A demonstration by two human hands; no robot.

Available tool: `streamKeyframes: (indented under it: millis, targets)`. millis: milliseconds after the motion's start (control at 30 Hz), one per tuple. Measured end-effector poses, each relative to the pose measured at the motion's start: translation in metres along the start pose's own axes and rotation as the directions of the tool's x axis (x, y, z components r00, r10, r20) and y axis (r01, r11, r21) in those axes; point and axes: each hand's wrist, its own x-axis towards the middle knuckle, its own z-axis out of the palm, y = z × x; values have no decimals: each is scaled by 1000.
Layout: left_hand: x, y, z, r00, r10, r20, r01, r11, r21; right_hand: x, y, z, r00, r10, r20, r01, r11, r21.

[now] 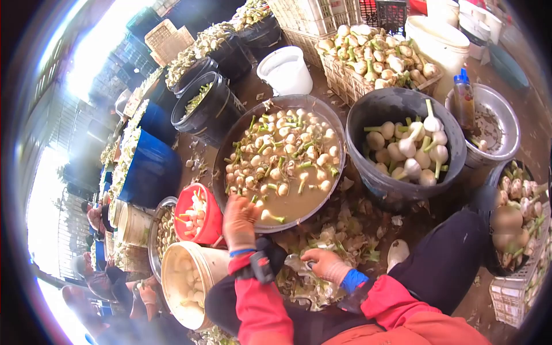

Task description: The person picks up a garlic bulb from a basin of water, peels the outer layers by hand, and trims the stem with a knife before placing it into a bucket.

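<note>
My left hand (240, 221), in an orange glove, reaches over the near rim of a wide metal basin (221, 155). The basin holds muddy water and many garlic bulbs (282, 132) with cut green stems. The left fingertips are bent down among the bulbs, so I cannot see whether they grip one. Above a heap of garlic peelings (345, 236) between my legs, my gloved right hand (328, 265) is closed around a small dark tool (311, 264), mostly hidden in the fist. Right of the basin, a black bucket (368, 178) contains cleaner white garlic bulbs (408, 146).
A red bucket (215, 215) and a cream bucket (215, 264) stand at my left. Behind are a white bucket (286, 69) and a heaped garlic crate (339, 80). At right, a bottle (463, 103) stands in a pale tub (509, 138). Another person's hand (148, 294) shows lower left.
</note>
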Motion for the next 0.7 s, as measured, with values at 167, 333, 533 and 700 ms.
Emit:
streamKeyframes:
  millis: [167,333,533,700]
  targets:
    - [94,-95,-55,905,-396,155,-306,-355,883,10,6,-1,991,133,-20,-128,975,181]
    - [103,-119,-67,817,-576,-14,-359,-528,769,15,9,-5,990,126,-67,-112,976,188]
    - [72,-90,-23,842,-540,-17,-233,-390,891,14,-7,-10,975,197,-104,-160,944,287]
    - [33,-81,-17,869,-464,174,-4,345,938,14,2,-10,895,62,-441,66,961,268]
